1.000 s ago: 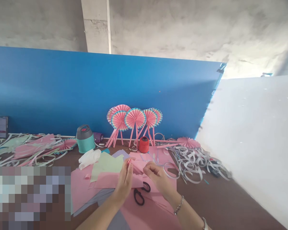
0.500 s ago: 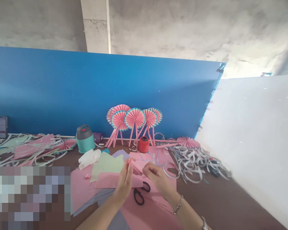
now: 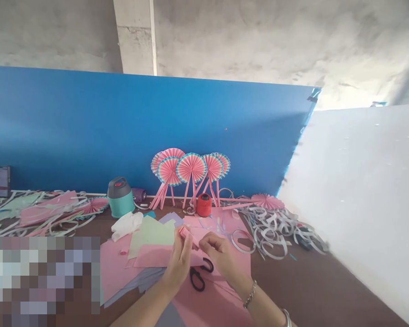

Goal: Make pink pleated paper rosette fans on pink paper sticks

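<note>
A small strip of pink paper [image 3: 190, 236], folded or rolled, lies between my two hands above the table. My left hand [image 3: 179, 256] is closed on its left end, with the thumb and fingers pinching it. At the other end, my right hand [image 3: 220, 254] pinches the strip's edge between thumb and fingertips. Black-handled scissors [image 3: 197, 279] lie just below, their blades hidden under pink paper. A folded pink sheet [image 3: 153, 256] is beside my left wrist. Larger pink sheets [image 3: 221, 299] spread beneath both hands.
Several pleated pink paper fans [image 3: 192, 168] lean on the blue partition [image 3: 88, 127]. Nearby stand a red spool-like object [image 3: 203, 205] and a teal container [image 3: 121, 202]. Curled paper strips [image 3: 272, 231] pile at the right. Green sheets [image 3: 152, 236] and white crumpled material [image 3: 127, 225] lie left of centre.
The pink strip between my hands looks shorter and more tightly rolled or folded. My right hand has shifted slightly left, towards my left hand.
</note>
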Action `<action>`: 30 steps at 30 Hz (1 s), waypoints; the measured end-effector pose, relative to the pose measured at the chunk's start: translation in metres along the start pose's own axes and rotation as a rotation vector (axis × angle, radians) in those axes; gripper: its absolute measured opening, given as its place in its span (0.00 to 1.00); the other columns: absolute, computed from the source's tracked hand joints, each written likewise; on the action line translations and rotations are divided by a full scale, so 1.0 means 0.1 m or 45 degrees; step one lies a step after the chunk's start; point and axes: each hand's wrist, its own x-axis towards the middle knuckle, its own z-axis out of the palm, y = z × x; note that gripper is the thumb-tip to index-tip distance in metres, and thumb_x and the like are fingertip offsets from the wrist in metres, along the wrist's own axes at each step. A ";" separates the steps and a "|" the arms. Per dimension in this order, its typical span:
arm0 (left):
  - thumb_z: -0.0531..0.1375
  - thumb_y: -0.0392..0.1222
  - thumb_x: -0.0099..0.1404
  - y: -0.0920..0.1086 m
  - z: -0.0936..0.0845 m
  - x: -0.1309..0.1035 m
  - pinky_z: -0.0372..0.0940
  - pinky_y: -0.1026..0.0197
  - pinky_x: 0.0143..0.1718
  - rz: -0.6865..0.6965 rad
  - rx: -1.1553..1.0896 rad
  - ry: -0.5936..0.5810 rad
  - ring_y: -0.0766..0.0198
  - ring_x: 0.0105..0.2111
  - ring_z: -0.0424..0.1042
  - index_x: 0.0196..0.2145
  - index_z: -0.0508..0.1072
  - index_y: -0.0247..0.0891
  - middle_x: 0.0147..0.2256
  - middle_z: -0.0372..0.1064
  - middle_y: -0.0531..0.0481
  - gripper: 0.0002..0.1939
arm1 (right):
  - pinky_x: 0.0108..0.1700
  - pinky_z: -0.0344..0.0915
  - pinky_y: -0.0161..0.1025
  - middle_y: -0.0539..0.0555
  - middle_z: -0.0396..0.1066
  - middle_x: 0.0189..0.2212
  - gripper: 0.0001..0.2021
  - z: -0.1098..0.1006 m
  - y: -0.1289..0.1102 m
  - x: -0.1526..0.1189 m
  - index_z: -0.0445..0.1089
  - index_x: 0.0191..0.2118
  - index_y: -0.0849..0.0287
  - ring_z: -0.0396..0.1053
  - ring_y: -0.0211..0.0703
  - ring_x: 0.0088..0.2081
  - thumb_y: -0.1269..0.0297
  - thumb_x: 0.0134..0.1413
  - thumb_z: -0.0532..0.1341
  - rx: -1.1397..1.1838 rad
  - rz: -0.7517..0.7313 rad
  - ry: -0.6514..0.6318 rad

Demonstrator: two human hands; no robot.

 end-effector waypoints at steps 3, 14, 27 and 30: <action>0.46 0.56 0.68 -0.07 0.00 -0.01 0.63 0.58 0.46 0.017 0.009 0.013 0.61 0.39 0.67 0.36 0.64 0.42 0.35 0.65 0.49 0.16 | 0.31 0.57 0.36 0.50 0.62 0.24 0.13 0.02 -0.01 -0.01 0.62 0.18 0.58 0.59 0.39 0.28 0.58 0.48 0.57 -0.006 0.006 0.011; 0.48 0.57 0.66 -0.25 -0.02 -0.03 0.62 0.52 0.48 0.039 0.038 0.033 0.55 0.43 0.67 0.38 0.66 0.43 0.37 0.66 0.45 0.16 | 0.29 0.55 0.36 0.52 0.64 0.26 0.11 0.10 0.02 -0.04 0.65 0.21 0.58 0.60 0.39 0.28 0.61 0.50 0.56 -0.053 -0.031 0.043; 0.45 0.58 0.68 -0.02 0.00 0.01 0.59 0.60 0.46 -0.049 -0.158 0.033 0.62 0.37 0.63 0.31 0.62 0.42 0.32 0.60 0.51 0.19 | 0.28 0.58 0.34 0.51 0.63 0.26 0.12 0.16 0.06 -0.08 0.63 0.19 0.58 0.62 0.37 0.28 0.62 0.50 0.58 -0.108 -0.125 0.088; 0.48 0.60 0.65 -0.02 -0.01 0.02 0.58 0.61 0.45 -0.083 -0.203 0.070 0.62 0.38 0.63 0.31 0.64 0.42 0.33 0.61 0.51 0.20 | 0.28 0.59 0.33 0.51 0.64 0.28 0.12 0.18 0.09 -0.09 0.63 0.20 0.58 0.63 0.37 0.29 0.62 0.52 0.57 -0.137 -0.181 0.082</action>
